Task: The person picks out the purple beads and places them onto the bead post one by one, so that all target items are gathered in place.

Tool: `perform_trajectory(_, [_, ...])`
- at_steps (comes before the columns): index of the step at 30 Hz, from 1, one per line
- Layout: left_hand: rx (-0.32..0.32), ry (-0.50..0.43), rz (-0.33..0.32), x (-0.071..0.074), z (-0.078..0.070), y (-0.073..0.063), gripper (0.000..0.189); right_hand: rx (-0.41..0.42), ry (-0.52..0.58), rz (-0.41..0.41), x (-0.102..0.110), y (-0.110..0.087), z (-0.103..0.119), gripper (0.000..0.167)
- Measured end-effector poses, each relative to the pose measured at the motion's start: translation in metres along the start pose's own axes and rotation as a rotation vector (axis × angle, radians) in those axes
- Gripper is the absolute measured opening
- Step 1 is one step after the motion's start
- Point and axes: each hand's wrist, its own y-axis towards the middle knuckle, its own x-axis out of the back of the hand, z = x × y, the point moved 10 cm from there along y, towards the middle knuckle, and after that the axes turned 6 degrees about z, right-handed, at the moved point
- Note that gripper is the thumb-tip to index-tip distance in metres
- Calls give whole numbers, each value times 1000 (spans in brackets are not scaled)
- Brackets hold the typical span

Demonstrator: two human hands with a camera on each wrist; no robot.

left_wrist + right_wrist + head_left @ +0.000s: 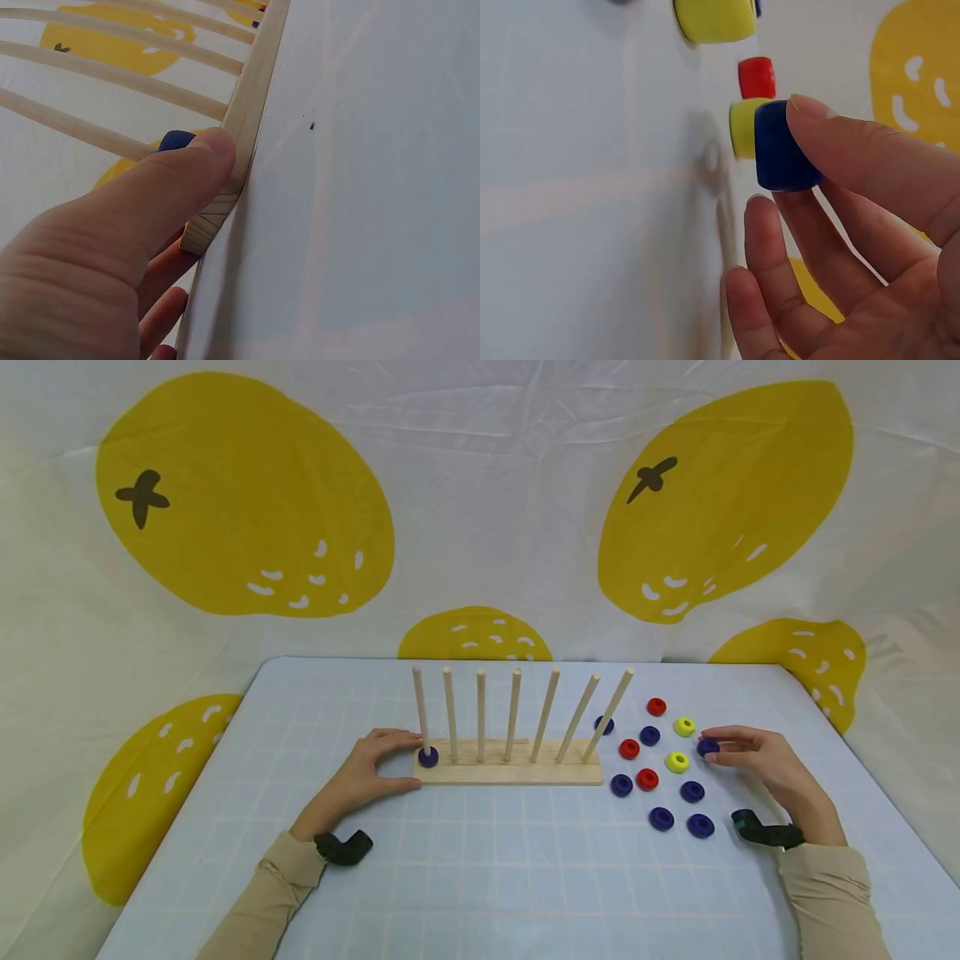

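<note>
A wooden peg stand with a row of upright pegs lies across the middle of the table. One dark blue ring sits at the foot of its leftmost peg. My left hand holds the stand's left end, its thumb along the front edge and the other fingers round the back. To the right, my right hand pinches a dark blue ring between thumb and fingers, just above the tabletop. Two of its fingers stay loosely bent, off the ring.
Between the stand and my right hand lie several loose rings: blue ones such as the ring nearest me, red rings and two yellow rings. A cloth printed with yellow fruit hangs behind the pale blue table.
</note>
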Motion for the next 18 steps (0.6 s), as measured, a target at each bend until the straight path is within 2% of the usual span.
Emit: perform_trajectory(18, [0,4,-3,0,1,0,60,5,8,-71,9,-4,13,68])
